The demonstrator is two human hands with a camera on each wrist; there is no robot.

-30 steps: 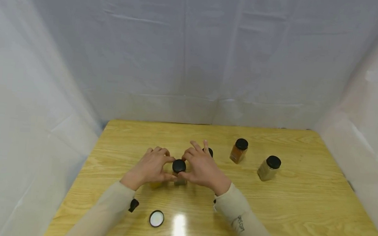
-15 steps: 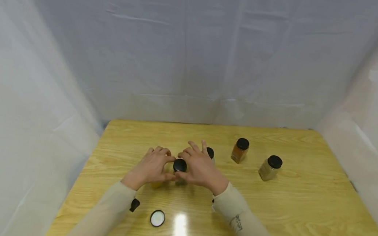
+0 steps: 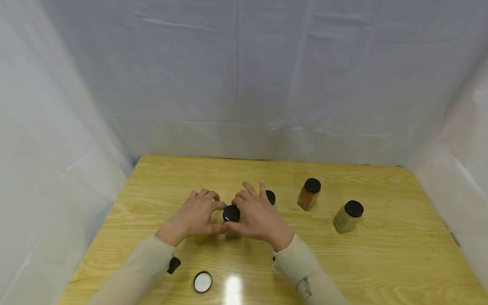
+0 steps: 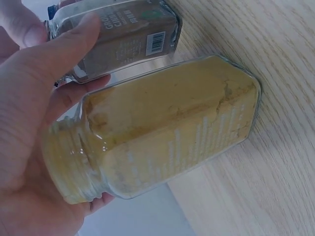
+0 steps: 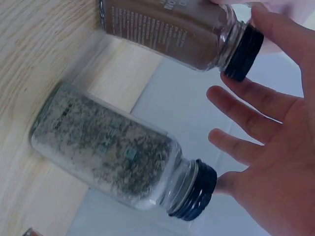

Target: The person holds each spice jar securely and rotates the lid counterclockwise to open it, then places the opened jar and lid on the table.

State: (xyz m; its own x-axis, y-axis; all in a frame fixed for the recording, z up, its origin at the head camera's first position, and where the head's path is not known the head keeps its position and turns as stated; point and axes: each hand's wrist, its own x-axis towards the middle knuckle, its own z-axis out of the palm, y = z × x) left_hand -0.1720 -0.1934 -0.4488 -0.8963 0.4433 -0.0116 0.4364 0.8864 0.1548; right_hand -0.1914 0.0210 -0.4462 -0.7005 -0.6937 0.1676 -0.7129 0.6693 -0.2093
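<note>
A glass spice jar of brown powder [image 4: 130,39], labelled as cinnamon, stands upright between both hands. My left hand [image 3: 192,217] grips it near the shoulder, thumb along its side. With thumb and finger, my right hand [image 3: 260,220] pinches its black lid [image 5: 244,53], the other fingers spread. Under the left palm stands a lidless jar of yellow powder [image 4: 172,128], its threaded neck beside the hand. A jar of dried herb flakes [image 5: 108,142] with a black lid stands behind the right hand, by its little finger.
A loose black lid [image 3: 203,282] lies inside-up near the table's front. To the right stand a jar of orange-red spice [image 3: 308,198] and a jar of beige spice [image 3: 345,219], both black-lidded. White sheeting [image 3: 257,78] surrounds the wooden table [image 3: 389,266].
The right hand's fingers have shifted slightly leftward around the black lid. My left hand keeps its hold, and the jars stay where they were.
</note>
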